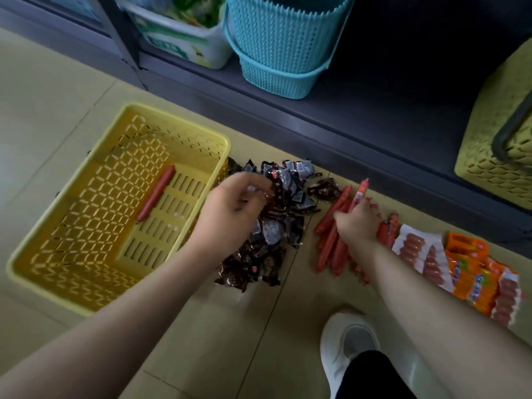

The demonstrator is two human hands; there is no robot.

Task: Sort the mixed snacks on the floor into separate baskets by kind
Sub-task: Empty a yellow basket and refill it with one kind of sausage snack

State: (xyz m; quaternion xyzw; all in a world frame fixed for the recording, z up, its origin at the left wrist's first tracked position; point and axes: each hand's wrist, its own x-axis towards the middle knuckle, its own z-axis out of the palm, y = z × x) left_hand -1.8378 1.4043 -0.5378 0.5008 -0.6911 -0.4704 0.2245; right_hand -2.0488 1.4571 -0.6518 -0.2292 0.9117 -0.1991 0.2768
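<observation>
A yellow basket (86, 272) lies on the floor at left with one red sausage stick (157, 193) inside. To its right is a pile of dark snack packets (283, 214). My left hand (230, 211) hovers over that pile with curled fingers; whether it holds a packet I cannot tell. Right of the pile lie several red sausage sticks (331, 234). My right hand (357, 220) grips one sausage stick (359, 194) that points up and away. White sausage packs (417, 251) and orange packs (472, 272) lie at far right.
A dark shelf edge (316, 116) runs behind the snacks, carrying a teal basket (282, 47), a white tub (184, 38) and a yellow-green basket (501, 139). My white shoe (342, 347) stands on the tiled floor near the front.
</observation>
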